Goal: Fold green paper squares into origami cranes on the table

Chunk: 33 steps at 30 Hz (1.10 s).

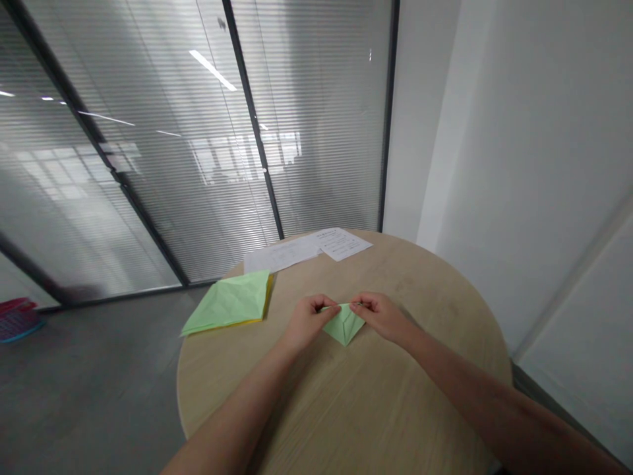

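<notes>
Between my two hands is a small piece of folded green paper [345, 326], with its point toward me and a crease running down its middle. My left hand [310, 319] pinches its upper left corner between thumb and fingers. At the upper right corner, my right hand [378, 313] grips the paper the same way. The fingers partly cover the far edge of the fold. To the left lies a stack of green sheets [232, 299] with yellow paper showing beneath, apart from both hands.
White printed sheets [341, 243] lie at the far side of the round wooden table [395, 409]. Beyond it stand a glass partition with blinds [326, 132] and a white wall [534, 165] at the right. A red and blue basket [18, 320] sits on the floor at far left.
</notes>
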Each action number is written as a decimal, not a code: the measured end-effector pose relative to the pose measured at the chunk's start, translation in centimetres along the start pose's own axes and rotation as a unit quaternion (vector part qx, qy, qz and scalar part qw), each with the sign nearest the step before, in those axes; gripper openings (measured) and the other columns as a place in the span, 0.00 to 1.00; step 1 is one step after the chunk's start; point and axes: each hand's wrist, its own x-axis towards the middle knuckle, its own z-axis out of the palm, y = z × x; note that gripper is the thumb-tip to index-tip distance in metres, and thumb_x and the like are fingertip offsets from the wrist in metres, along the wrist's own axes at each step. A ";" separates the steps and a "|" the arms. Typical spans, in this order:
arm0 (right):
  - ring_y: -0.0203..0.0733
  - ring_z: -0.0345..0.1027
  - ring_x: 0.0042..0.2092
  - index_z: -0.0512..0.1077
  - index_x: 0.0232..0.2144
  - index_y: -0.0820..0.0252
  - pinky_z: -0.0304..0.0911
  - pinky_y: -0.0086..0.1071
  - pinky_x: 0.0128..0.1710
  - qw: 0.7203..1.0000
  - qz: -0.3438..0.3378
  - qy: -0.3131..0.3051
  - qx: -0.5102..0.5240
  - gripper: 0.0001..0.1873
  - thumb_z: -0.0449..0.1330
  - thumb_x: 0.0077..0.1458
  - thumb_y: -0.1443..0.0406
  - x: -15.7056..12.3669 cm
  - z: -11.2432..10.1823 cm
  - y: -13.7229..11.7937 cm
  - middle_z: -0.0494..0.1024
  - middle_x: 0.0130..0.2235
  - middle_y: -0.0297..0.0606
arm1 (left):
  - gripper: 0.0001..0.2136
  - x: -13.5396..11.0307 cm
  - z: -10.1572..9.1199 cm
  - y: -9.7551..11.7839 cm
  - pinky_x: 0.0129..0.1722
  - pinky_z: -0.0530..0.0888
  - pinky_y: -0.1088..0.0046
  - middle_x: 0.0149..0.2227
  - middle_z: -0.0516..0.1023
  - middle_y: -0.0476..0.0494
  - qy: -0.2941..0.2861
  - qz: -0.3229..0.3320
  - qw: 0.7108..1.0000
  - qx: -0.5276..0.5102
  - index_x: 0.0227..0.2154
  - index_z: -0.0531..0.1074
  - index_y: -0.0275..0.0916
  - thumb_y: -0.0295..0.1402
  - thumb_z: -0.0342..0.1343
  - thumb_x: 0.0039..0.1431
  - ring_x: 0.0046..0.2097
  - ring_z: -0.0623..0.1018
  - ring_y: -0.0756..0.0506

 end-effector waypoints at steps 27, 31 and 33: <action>0.39 0.65 0.29 0.76 0.27 0.61 0.57 0.30 0.30 1.000 0.009 0.014 -0.020 0.18 0.57 0.58 0.54 0.8 0.3 0.4 0.73 0.26 0.35 | 0.15 0.4 -0.8 -1.5 0.29 0.63 0.74 0.24 0.69 0.50 0.021 -0.010 0.999 -0.047 0.26 0.73 0.36 0.45 0.60 0.52 0.28 0.67 0.49; 0.40 0.67 0.30 0.77 0.28 0.60 0.59 0.30 0.32 0.999 0.016 0.015 -0.036 0.16 0.58 0.58 0.55 0.8 0.6 0.5 0.75 0.27 0.36 | 0.11 0.3 -0.8 -1.7 0.29 0.63 0.73 0.24 0.69 0.49 0.035 0.004 0.999 -0.011 0.25 0.72 0.37 0.40 0.58 0.53 0.29 0.68 0.48; 0.40 0.68 0.31 0.78 0.30 0.60 0.60 0.31 0.32 0.999 0.021 0.009 -0.030 0.14 0.58 0.57 0.57 0.8 0.9 0.5 0.77 0.28 0.37 | 0.09 0.2 -0.7 -1.7 0.28 0.62 0.73 0.23 0.68 0.50 0.037 0.005 0.999 0.002 0.25 0.71 0.37 0.38 0.56 0.52 0.28 0.67 0.49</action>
